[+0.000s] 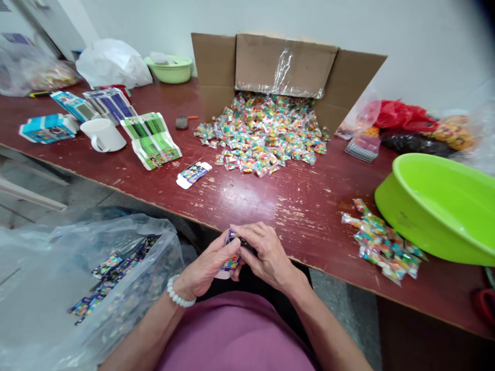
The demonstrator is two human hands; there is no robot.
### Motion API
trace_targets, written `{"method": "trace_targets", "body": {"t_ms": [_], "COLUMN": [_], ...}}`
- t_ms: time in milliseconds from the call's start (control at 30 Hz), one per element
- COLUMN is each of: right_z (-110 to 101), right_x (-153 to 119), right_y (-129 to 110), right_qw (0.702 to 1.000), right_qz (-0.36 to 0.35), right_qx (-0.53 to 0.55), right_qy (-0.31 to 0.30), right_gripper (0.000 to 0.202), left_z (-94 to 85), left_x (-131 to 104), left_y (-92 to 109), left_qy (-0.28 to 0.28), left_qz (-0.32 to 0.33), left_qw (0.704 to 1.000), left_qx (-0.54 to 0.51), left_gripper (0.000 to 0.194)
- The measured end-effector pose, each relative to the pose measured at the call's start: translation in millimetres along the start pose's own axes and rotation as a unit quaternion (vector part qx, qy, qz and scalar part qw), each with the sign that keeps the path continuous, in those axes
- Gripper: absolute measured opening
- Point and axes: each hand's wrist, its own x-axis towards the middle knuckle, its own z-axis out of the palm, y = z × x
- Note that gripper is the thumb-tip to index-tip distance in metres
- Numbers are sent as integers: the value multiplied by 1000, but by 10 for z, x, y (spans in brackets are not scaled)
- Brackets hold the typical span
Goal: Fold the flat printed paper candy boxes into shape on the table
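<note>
Over my lap, in front of the table edge, my left hand (212, 260) is closed around a small printed candy box (231, 263), purple with bright colours. My right hand (265, 250) grips the upper end and right side of the same box, its fingers covering part of it. A white flap shows at the box's lower end. On the table ahead lies another small box (194, 174), flat-looking, with a white flap at its left end. Beyond it, a heap of wrapped candies (266, 134) spills out of an open cardboard box (284, 64).
Stacks of flat cartons, green (150, 139) and blue (49, 128), stand left around a white mug (103, 135). A green basin (436, 206) and loose wrapped candies (382, 245) are at right. Lower left, a clear plastic bag (150, 232) holds printed boxes (112, 278).
</note>
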Motion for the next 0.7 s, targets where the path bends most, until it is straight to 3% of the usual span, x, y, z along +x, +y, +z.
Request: {"method": "trace_targets", "body": {"t_ms": [133,200,267,333,367,433,500,600,700], "right_z": [87,61,-47,-202,-276,-369,-366,-242,-128], "right_x": [7,123,360,701,889,1244,1504,1644,1550], "right_y": [-47,82,344,695,878,1199,1409,1514,1487], "right_qw": [997,993,993,991,986,966,958,953,956], "right_qz": [-22,-11,40,88,105,162,181,188,174], "right_qx": [63,109,108,14,-48,-165,-196,-211,-210], "right_qy": [-35,-44,8,102,121,112,106,109,108], "right_gripper": [52,51,47,47,51,61,71,62,41], "left_z": [11,2,-21,-54,-71,-109,-166,-342,-641], "left_x": [47,84,114,122,118,92,50,-40,-164], "left_y": [71,114,132,98,58,-66,-216,-393,-430], "left_qy": [43,76,101,109,103,87,74,55,39], "left_qz": [16,41,62,66,59,31,-6,-60,-98], "left_qw": [996,988,982,981,982,987,991,995,992], "left_qx": [-76,-124,-147,-149,-146,-134,-116,-55,66], "left_gripper": [58,63,63,56,51,47,49,57,63]}}
